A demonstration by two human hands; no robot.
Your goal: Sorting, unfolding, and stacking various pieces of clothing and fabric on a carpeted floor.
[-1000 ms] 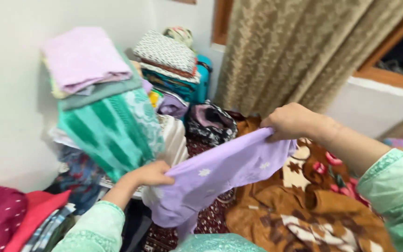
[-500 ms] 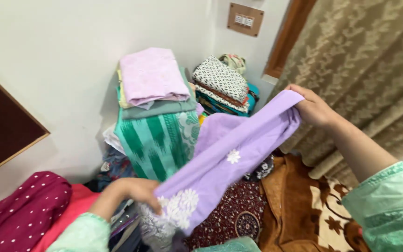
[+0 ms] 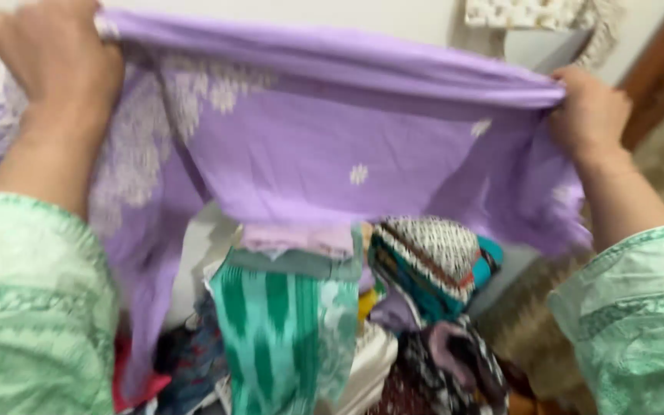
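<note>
Up high in the head view, the left hand is clenched on the top edge of a lilac cotton garment with white flower embroidery, knuckles toward the camera, fingers curled into the cloth at the upper left corner. Over on the far side the right hand is pinched shut on the same top edge, so the garment hangs stretched between the two hands like a banner, its upper hem bunched into a thick fold. Denser white embroidery sits near the left hand; a few small single flowers dot the plain middle. One end of the garment trails down on the left, past a mint-green patterned sleeve. Below the hanging cloth a stack of folded clothes shows: a green and white striped folded fabric in front, a pale pink folded piece on top of it, and just beside them a black-and-white patterned bundle with teal and rust bands. The picture is motion-blurred, so the finer stitching cannot be made out.
</note>
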